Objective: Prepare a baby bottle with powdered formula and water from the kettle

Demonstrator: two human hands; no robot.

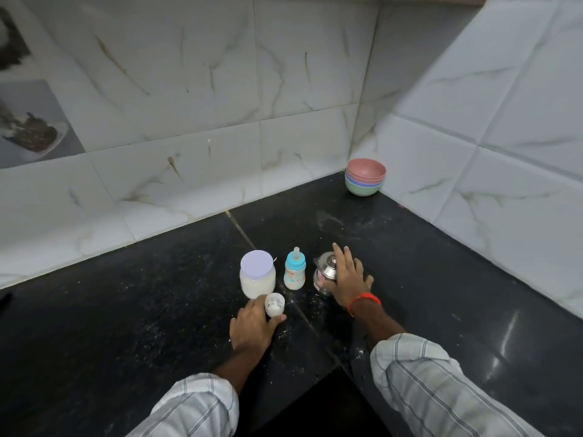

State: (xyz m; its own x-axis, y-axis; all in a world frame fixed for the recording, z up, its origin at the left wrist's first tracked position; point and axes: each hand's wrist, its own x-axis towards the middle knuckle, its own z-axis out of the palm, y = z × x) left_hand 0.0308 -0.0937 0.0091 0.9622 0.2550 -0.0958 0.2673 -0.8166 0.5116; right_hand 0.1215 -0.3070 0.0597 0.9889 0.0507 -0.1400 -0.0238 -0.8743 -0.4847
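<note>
We look down on a dark stone surface (157, 310) in a tiled corner. Three things stand in a row near us: a clear jar of white formula powder (257, 274) with a pale lilac lid, just right of it the baby bottle (295, 270) with its blue collar and teat on, and right again a small steel kettle (326, 270).

Our left hand (252, 326) curls its fingers around a small clear cap (274, 305) that rests just in front of the jar, dusted white inside. Our right hand (348, 279) lies spread over the kettle's right side; we cannot tell whether the fingers have closed on a handle, which is hidden.

We judge the kettle to be the heaviest piece, rigid, smooth and possibly hot, so it is best taken by its handle. The bottle looks light and easily tipped; it wants holding round the body. The cap weighs next to nothing. Spilt powder speckles the stone and may make things slide.

A stack of coloured bowls (366, 181) sits well apart in the far corner.
</note>
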